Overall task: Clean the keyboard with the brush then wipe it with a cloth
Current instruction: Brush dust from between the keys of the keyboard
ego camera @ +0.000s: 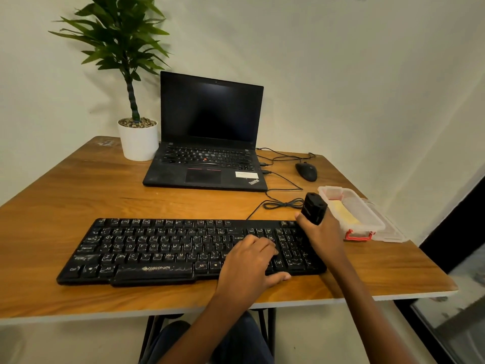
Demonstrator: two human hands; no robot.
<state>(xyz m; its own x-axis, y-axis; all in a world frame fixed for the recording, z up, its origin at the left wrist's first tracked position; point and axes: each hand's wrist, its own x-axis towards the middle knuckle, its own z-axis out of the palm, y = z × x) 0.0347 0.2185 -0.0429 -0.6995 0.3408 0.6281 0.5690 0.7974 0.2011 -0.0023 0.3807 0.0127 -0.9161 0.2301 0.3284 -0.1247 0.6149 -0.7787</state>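
The black keyboard (157, 248) lies on the wooden surface (78, 185). The left hand (249, 261) rests on its right half, fingers (262, 244) loosely spread on the keys. At the keyboard's right end the right hand (321, 233) grips the black brush (313, 207) — fingers wrapped round it. Just right of the keyboard, a clear box (367, 219) holds a yellow cloth (345, 214).

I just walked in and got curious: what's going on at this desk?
A person is cleaning a dusty black keyboard on a wooden table. Their left hand rests flat on the keyboard's right part, steadying it. Their right hand grips a black brush over the keyboard's right end. What looks like a yellow cloth lies in a clear box beside it, not yet picked up.
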